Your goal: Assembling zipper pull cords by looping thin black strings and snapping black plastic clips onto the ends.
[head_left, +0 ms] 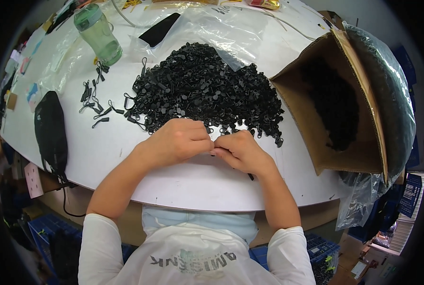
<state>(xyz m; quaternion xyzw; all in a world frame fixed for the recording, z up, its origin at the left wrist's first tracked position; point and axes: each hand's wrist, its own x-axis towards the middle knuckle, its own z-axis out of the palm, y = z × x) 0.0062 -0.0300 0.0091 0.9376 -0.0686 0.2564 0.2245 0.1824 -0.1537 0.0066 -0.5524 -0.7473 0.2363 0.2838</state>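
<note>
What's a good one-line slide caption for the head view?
Left hand and right hand close together before a heap of small black parts on a white table, open cardboard box at right.

Black parts (193, 88), white table (183, 190) — pale-green bottle (97, 35), brown box (359, 159).

what the left hand (178, 140) and right hand (244, 151) have between their fingertips is hidden by the fingers. the left hand covers part of the pile's (197, 90) near edge, and a black bit (251, 177) is mostly hidden by the right wrist. in the box (311, 135), the dark mass (333, 102) is too dim to part into pieces. the lower edge cuts off the shirt (197, 266), the upper a gold packet (269, 4).
</note>
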